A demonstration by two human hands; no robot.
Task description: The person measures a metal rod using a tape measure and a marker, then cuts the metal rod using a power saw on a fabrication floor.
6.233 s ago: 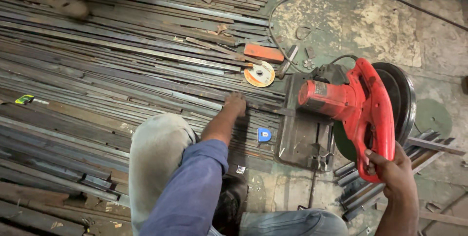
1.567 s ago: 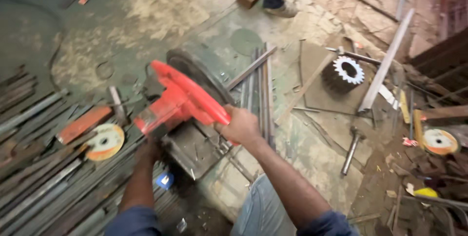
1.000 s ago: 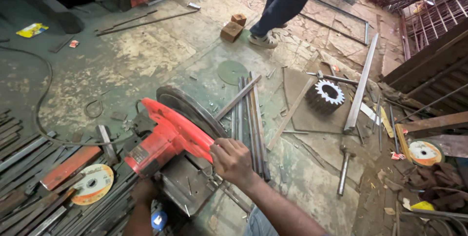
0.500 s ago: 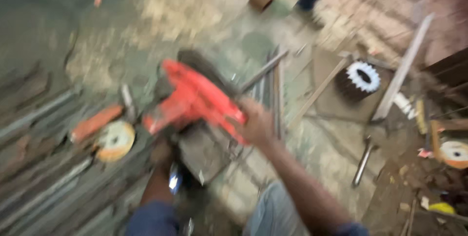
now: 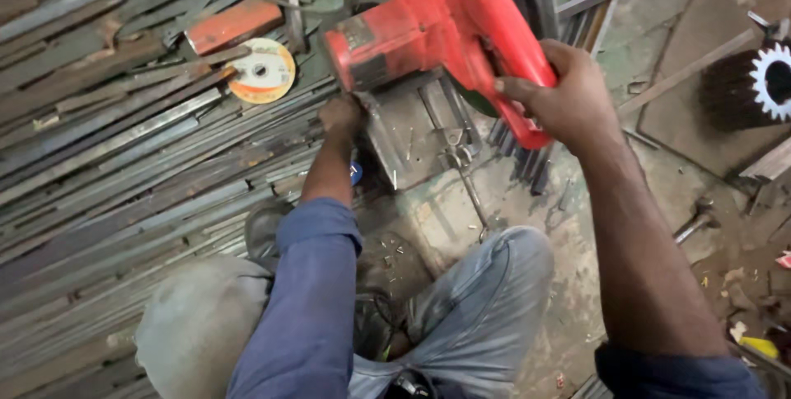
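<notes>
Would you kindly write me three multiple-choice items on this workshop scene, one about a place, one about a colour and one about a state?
1. Where does the round cutting disc lie?
A. on the metal strips left of the saw
B. on the person's knee
C. under the gear wheel

2. What colour is the chop saw?
A. blue
B. red
C. yellow

3. What is the right hand doing?
A. resting flat on the floor
B. holding a hammer
C. gripping the saw's handle

Answers:
1 A: the disc rests on the strips, beside an orange bar.
2 B: its motor housing and guard are red.
3 C: the fingers wrap the red handle, while the left hand is at the saw's base.
</notes>
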